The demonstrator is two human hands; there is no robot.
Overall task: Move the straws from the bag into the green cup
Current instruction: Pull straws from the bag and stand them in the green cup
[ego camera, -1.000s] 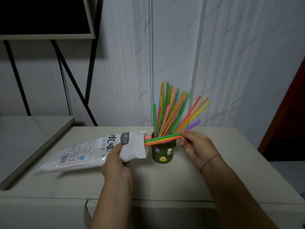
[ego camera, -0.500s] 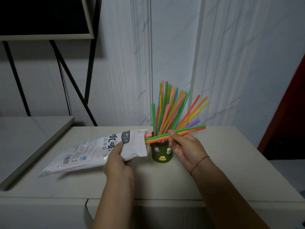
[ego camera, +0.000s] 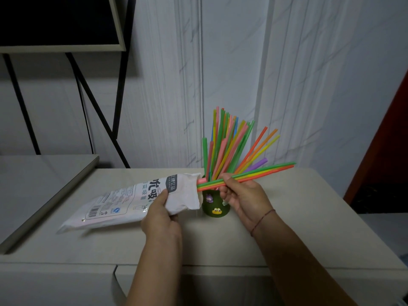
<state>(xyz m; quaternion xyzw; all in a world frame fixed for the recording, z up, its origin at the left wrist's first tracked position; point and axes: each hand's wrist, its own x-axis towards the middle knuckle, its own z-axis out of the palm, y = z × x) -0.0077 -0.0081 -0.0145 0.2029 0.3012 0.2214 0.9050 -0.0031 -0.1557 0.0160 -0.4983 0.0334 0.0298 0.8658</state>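
Several straws (ego camera: 265, 171), ends in bag (ego camera: 123, 202), pinched by right hand (ego camera: 245, 195); left hand (ego camera: 161, 217) grips bag.

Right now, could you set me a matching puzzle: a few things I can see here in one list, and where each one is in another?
Things:
1. white printed plastic bag
2. dark green cup with cartoon stickers
3. small bundle of coloured plastic straws
4. red string bracelet

Places:
a. around the wrist of the right hand
b. standing on the beige counter
c. gripped by the left hand
d. pinched in the right hand

Pairs: 1-c, 2-b, 3-d, 4-a.
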